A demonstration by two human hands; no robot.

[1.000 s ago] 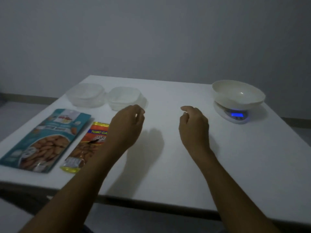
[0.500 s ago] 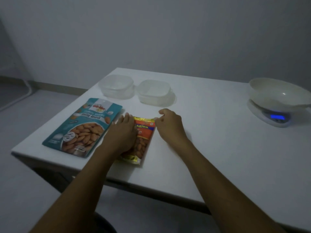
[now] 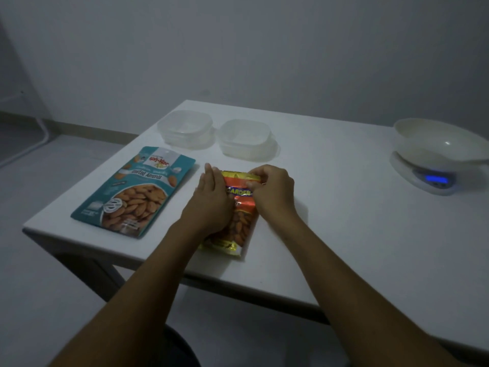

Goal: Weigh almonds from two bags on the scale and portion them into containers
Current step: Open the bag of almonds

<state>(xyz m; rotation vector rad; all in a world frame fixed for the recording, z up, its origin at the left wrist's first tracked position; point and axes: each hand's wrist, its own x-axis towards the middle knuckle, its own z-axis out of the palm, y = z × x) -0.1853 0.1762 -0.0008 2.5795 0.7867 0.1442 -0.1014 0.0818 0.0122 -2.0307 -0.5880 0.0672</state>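
- Your left hand [image 3: 210, 205] lay over the left half of the small orange-and-yellow foil almond bag [image 3: 242, 223] at the centre of the frame. Its fingers ran straight along the bag's left edge, pressing on it rather than gripping. The thumb was hidden under the palm.
- Your right hand [image 3: 272, 192] had its fingers curled and pinched the bag's yellow top strip near the upper right corner. The fingertips were folded under, so the exact hold was hard to make out.
- That bag lay flat on the white table [image 3: 344, 221], close to its near edge. Only a middle strip showed between your hands: part of a printed name, the almonds behind the window and the gold bottom seam.
- The large teal almond pouch [image 3: 135, 189] lay flat to the left of your left hand, apart from the small bag. In the dim light its brand print was too blurred to read.
- The two clear plastic containers [image 3: 185, 131] [image 3: 244, 140] stood side by side above the bags, in the upper centre. They were so pale that I could not tell whether they carried lids.
- The white digital scale [image 3: 428, 181] sat at the right edge of the frame with its blue display lit, the digits unreadable.
- The white bowl [image 3: 439, 144] rested on the scale, its right rim cut off by the frame.
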